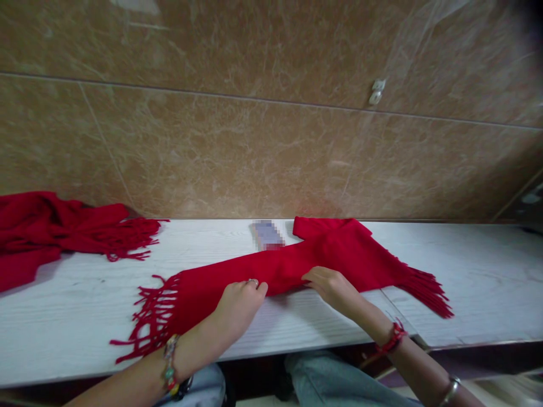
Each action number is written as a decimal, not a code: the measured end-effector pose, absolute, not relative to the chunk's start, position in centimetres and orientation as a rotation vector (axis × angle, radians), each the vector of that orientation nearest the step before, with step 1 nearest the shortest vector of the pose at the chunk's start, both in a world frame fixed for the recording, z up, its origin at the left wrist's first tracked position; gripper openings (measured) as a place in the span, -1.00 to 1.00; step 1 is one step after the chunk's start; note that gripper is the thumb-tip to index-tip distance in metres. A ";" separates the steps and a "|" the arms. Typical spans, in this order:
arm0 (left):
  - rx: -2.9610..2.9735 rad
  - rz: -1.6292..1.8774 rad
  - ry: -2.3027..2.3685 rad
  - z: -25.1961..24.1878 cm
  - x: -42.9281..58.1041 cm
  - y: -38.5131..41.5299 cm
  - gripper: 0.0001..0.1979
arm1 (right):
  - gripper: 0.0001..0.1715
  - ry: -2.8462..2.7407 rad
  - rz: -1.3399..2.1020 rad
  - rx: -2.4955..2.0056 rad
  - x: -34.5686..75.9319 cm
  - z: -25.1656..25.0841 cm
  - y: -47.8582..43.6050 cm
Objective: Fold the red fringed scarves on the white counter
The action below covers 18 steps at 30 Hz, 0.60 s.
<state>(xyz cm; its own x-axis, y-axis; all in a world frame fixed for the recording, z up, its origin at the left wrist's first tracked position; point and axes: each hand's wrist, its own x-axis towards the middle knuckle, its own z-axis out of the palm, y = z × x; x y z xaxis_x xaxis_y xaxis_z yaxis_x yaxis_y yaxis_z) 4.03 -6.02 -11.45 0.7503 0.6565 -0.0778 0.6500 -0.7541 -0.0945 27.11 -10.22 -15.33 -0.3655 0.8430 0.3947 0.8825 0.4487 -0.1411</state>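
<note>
A red scarf (339, 251) with fringed ends lies bent across the white table, one fringe towards the left and the other towards the right. My left hand (242, 305) is closed on its near edge, left of the middle; a ring shows on a finger. Further right, my right hand (333, 287) pinches the same near edge, fingertips pressed together on the cloth. Between the two hands the edge is slightly lifted. The fingertips of my left hand are partly hidden by the hand itself.
Another red scarf (38, 232) lies crumpled at the far left. Behind the scarf in hand is a phone-like flat object (268, 234), blurred out. A brown marbled tile wall (237, 147) rises behind the white table (479, 271). A small white fitting (376, 91) is on the wall.
</note>
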 end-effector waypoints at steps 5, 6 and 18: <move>-2.871 -0.009 -1.084 -12.0 3.9 -5.7 -0.67 | -0.77 -2.280 -0.176 -1.432 26.2 -14.9 -10.4; -2.862 -0.020 -1.076 -12.0 3.8 -5.6 -0.68 | -0.75 -2.284 -0.194 -1.427 25.6 -14.9 -10.4; -2.838 0.090 -1.129 -10.4 2.3 -5.3 -0.68 | -0.74 -2.197 0.015 -1.390 26.1 -15.0 -9.4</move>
